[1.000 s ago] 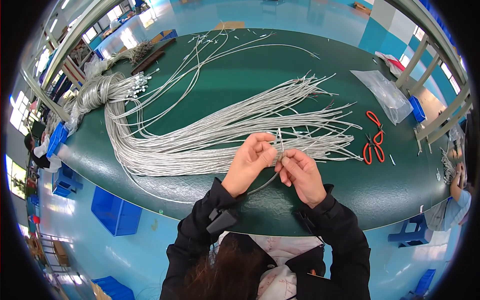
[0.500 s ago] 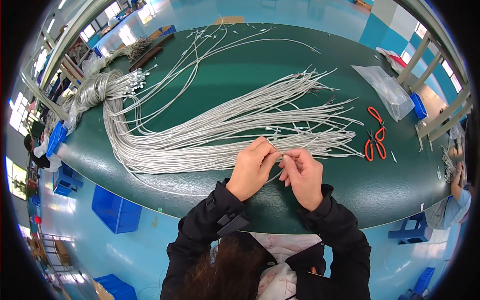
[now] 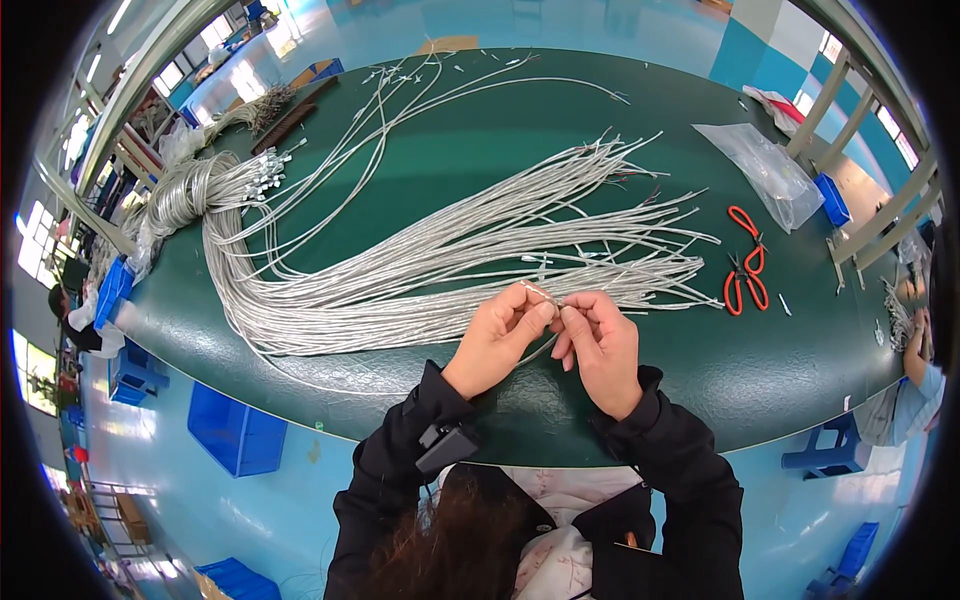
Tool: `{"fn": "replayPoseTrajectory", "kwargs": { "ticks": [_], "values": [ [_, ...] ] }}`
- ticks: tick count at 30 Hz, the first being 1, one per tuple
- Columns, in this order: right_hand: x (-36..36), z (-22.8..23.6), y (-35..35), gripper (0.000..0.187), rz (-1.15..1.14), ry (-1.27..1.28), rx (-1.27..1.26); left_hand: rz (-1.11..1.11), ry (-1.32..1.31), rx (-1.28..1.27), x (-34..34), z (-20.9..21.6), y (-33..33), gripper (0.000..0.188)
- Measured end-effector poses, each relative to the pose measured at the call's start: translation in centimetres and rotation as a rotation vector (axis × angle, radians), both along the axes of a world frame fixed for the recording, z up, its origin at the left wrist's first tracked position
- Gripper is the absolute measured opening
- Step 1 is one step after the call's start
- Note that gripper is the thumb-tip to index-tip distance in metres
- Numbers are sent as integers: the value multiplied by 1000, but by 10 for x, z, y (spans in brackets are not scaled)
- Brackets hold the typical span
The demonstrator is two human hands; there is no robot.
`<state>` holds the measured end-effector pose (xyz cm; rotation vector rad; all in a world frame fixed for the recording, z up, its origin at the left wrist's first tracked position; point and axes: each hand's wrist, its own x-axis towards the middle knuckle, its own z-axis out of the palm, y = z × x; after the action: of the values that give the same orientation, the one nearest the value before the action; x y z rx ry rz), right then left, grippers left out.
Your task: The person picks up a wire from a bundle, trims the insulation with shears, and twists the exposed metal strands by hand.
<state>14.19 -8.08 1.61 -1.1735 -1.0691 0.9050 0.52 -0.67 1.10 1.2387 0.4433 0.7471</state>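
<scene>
My left hand (image 3: 500, 338) and my right hand (image 3: 603, 345) meet fingertip to fingertip over the near side of the table. Both are closed in a pinch on the end of one thin grey cable (image 3: 350, 391), which loops in from the left below the bundle. A short pale strand (image 3: 536, 289) shows along my left index finger. The fingers hide most of the cable end. Just beyond my hands lies a thick bundle of grey cables (image 3: 400, 270), its loose ends fanned out to the right.
Two red-handled cutters (image 3: 747, 285) lie to the right, near a clear plastic bag (image 3: 765, 175). White connectors (image 3: 270, 172) cluster by the coiled cable part at the left. The green table (image 3: 640, 400) has a curved near edge. A co-worker's hand (image 3: 918, 335) shows far right.
My hands stay together at the cable end, with only small finger movements. More of the pale strand shows by my left index finger. The whole view has shifted slightly.
</scene>
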Motion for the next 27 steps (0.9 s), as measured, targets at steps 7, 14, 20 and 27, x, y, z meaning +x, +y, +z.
{"fn": "replayPoseTrajectory", "kwargs": {
  "ticks": [7, 14, 20, 27],
  "values": [
    [-3, -2, -1, 10, -9, -57, -7, 184, 173, 203, 0, -1, -3, 6],
    [-3, 3, -1, 9, 51, 255, -139, 458, 351, 739, 4, 7, -12, 12],
    [-3, 3, -2, 9, 104, 358, -206, 589, 344, 1084, 12, -4, -10, 13],
    [-5, 1, -3, 8, 56, 92, -124, 554, 326, 1147, 8, 0, -7, 11]
  ]
}}
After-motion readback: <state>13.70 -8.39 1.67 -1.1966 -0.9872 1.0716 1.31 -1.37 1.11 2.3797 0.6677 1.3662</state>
